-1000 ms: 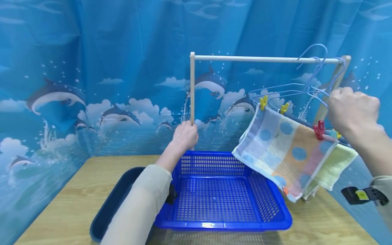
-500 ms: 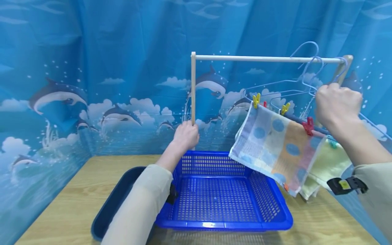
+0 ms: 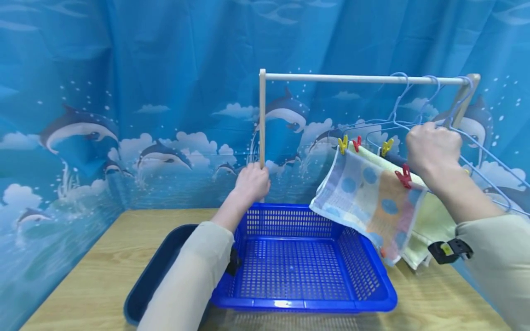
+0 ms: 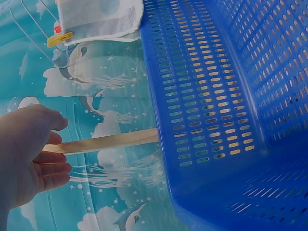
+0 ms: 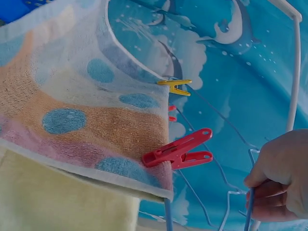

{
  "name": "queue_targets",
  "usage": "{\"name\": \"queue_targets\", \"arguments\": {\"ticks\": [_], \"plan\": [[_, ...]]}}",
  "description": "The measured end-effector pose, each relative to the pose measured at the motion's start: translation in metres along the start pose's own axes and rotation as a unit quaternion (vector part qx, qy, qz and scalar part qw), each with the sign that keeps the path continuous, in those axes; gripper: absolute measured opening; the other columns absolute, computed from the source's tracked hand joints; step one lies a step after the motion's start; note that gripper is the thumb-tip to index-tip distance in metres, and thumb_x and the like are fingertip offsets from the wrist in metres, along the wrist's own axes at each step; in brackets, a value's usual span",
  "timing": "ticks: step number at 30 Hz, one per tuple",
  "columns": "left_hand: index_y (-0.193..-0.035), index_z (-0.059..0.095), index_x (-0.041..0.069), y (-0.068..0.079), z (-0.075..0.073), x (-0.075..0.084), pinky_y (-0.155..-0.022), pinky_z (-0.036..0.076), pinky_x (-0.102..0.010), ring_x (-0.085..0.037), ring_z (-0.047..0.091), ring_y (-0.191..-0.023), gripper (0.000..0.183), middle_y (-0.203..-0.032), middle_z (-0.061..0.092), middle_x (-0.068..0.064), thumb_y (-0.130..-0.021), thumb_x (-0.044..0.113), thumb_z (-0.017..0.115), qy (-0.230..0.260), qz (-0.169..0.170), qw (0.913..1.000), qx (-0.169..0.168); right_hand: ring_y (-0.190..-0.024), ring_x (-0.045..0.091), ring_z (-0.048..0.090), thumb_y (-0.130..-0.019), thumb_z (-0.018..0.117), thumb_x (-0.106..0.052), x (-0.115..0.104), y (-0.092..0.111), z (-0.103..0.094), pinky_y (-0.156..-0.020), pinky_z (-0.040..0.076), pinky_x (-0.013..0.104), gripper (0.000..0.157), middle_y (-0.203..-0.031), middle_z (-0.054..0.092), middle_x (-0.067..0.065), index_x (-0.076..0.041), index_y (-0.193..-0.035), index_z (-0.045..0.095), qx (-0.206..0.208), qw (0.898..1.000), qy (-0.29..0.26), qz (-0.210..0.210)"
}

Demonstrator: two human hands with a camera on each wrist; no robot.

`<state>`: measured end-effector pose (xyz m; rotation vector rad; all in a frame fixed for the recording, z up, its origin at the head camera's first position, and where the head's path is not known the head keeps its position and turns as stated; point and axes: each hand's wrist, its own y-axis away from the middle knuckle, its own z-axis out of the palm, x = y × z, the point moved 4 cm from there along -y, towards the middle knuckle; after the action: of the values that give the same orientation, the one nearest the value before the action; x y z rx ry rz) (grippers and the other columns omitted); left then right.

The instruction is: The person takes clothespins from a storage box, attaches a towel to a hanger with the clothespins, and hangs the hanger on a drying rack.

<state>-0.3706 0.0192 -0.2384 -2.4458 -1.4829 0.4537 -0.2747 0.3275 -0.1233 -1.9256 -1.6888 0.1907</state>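
Note:
My left hand [image 3: 251, 184] grips the wooden upright post [image 3: 262, 119] of a small drying rack; the left wrist view shows fingers curled round the post [image 4: 110, 142]. At the right, my right hand [image 3: 434, 149] holds a blue wire hanger [image 3: 395, 105] just below its hook, which sits at the rack's rail [image 3: 331, 77]. A spotted, striped towel [image 3: 368, 193] hangs from that hanger, pinned by a yellow clothespin [image 3: 342, 144] and a red clothespin [image 5: 178, 151]. In the right wrist view, thumb and fingers close on the hanger wire [image 5: 250, 207].
Two more hangers hang farther right, one hook [image 3: 433, 85] beside the other. Behind the spotted towel is a pale yellow towel [image 3: 439, 216]. A blue perforated basket [image 3: 304, 304] stands below the rail, and a dark blue tub [image 3: 136, 294] is left of it on the wooden table [image 3: 91, 257].
My right hand has moved left with the hanger and spotted towel. The hanger's hook has come down from above the rail onto it. My left hand has stayed on the post.

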Motion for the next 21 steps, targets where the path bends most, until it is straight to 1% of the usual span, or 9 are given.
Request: {"name": "queue_targets", "arguments": {"ticks": [7, 10, 13, 15, 19, 21], "plan": [[-0.118, 0.059, 0.002, 0.0001, 0.0009, -0.0006, -0.079, 0.049, -0.035, -0.026, 0.056, -0.094, 0.034, -0.104, 0.058, -0.014, -0.096, 0.025, 0.049, -0.003, 0.002, 1.0, 0.004, -0.064, 0.051, 0.053, -0.084, 0.041, 0.002, -0.009, 0.0005, 0.0069, -0.046, 0.041, 0.054, 0.017, -0.075, 0.048, 0.034, 0.015, -0.077, 0.049, 0.018, 1.0, -0.02, 0.002], [-0.117, 0.059, 0.002, 0.0, 0.0015, -0.0013, -0.078, 0.05, -0.035, -0.025, 0.056, -0.093, 0.034, -0.103, 0.058, -0.014, -0.095, 0.026, 0.049, -0.006, 0.001, 1.0, 0.006, -0.064, 0.05, 0.052, -0.086, 0.043, -0.001, -0.0091, 0.0, 0.0075, -0.048, 0.041, 0.054, 0.019, -0.076, 0.048, 0.034, 0.015, -0.077, 0.05, 0.008, 0.999, -0.034, 0.009], [-0.116, 0.06, 0.002, -0.0002, 0.002, -0.0016, -0.077, 0.05, -0.035, -0.025, 0.056, -0.093, 0.033, -0.103, 0.058, -0.014, -0.095, 0.026, 0.05, -0.007, 0.003, 0.9999, 0.008, -0.063, 0.048, 0.051, -0.086, 0.043, -0.004, -0.0079, -0.0007, 0.0077, -0.048, 0.041, 0.053, 0.021, -0.075, 0.05, 0.032, 0.013, -0.077, 0.051, -0.006, 0.998, -0.05, 0.025], [-0.116, 0.06, 0.002, -0.0003, 0.0022, -0.0015, -0.077, 0.05, -0.035, -0.025, 0.056, -0.093, 0.033, -0.103, 0.058, -0.014, -0.095, 0.026, 0.05, -0.007, 0.004, 0.9999, 0.008, -0.062, 0.047, 0.051, -0.084, 0.044, -0.003, -0.0072, -0.0013, 0.0077, -0.049, 0.041, 0.052, 0.019, -0.074, 0.051, 0.031, 0.01, -0.074, 0.052, -0.012, 0.998, -0.059, 0.031], [-0.116, 0.06, 0.001, 0.0001, 0.0019, -0.0014, -0.077, 0.05, -0.035, -0.025, 0.056, -0.093, 0.033, -0.103, 0.058, -0.014, -0.095, 0.025, 0.05, -0.008, 0.005, 0.9999, 0.008, -0.063, 0.046, 0.051, -0.08, 0.045, -0.001, -0.0078, -0.0024, 0.0085, -0.049, 0.04, 0.052, 0.015, -0.07, 0.052, 0.027, 0.006, -0.069, 0.052, -0.01, 0.997, -0.076, 0.027], [-0.116, 0.06, 0.002, -0.0001, 0.0016, -0.0012, -0.077, 0.05, -0.035, -0.025, 0.056, -0.093, 0.033, -0.103, 0.058, -0.014, -0.095, 0.025, 0.05, -0.009, 0.005, 0.9999, 0.009, -0.061, 0.043, 0.05, -0.079, 0.045, 0.0, -0.0091, -0.0023, 0.0089, -0.048, 0.04, 0.051, 0.015, -0.066, 0.051, 0.024, 0.003, -0.065, 0.05, -0.007, 0.996, -0.082, 0.025]]}}
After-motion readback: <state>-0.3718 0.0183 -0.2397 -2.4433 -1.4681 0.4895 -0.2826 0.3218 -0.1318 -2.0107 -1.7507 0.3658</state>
